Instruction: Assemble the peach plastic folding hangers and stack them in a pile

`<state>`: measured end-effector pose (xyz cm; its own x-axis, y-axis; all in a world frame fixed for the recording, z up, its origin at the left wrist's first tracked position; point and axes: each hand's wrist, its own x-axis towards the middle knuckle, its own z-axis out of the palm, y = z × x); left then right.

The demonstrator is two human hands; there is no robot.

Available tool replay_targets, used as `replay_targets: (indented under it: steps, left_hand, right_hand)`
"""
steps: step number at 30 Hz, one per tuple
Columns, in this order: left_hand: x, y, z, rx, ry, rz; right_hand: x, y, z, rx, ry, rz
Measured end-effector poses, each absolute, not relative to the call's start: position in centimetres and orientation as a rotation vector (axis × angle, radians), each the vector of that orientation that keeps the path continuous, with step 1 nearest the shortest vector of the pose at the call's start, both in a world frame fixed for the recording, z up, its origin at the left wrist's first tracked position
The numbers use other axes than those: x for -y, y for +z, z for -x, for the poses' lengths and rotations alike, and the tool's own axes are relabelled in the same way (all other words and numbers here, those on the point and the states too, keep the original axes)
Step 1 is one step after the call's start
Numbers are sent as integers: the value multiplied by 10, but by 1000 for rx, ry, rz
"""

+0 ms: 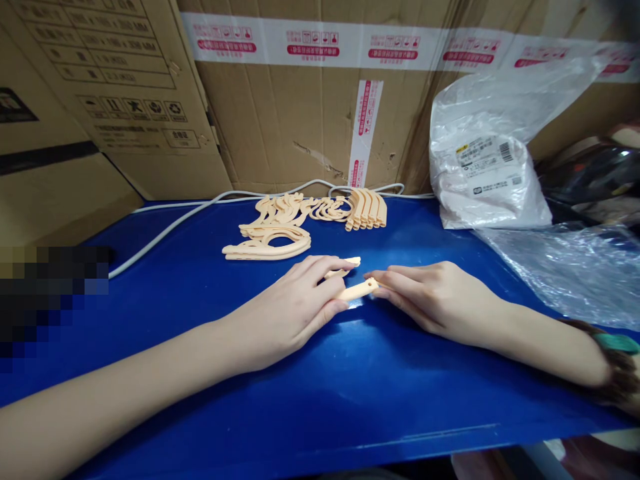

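Observation:
My left hand (pixel 305 300) is closed around a cream plastic strip (pixel 361 289), which looks like part of a folding hanger and has a round hole near its right end. A second cream piece (pixel 353 262) shows at the left fingertips; whether the two are joined I cannot tell. From the right, my right hand (pixel 425 293) meets the holed end, its thumb and fingers pinched together. What lies between those fingertips is hidden. Behind the hands lie a stack of looped cream parts (pixel 270 251), a row of curved arms (pixel 367 210) and several hook-like pieces (pixel 283 209).
The blue tabletop (pixel 280 413) has a cardboard box wall (pixel 300 113) behind it and another box (pixel 100 87) at left. A white cable (pixel 165 239) runs along the back. At right are a labelled white plastic bag (pixel 490 160) and clear plastic film (pixel 560 267).

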<state>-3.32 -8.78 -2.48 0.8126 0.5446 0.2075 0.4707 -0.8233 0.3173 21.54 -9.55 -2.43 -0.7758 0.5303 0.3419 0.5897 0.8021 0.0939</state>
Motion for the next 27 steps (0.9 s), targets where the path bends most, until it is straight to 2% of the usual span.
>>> replay_targets:
  steps: [9,17,27]
  left_hand:
    - [87,-25,33,-748,441,-2735]
    - [88,-24,33,-719,437,-2746]
    - [88,-23,33,-671,453,-2728]
  right_hand:
    - [97,-23,-217,2679,-482,762]
    - [97,-23,-216,2735,-218,824]
    - [98,-21,-214,2766,-176,886]
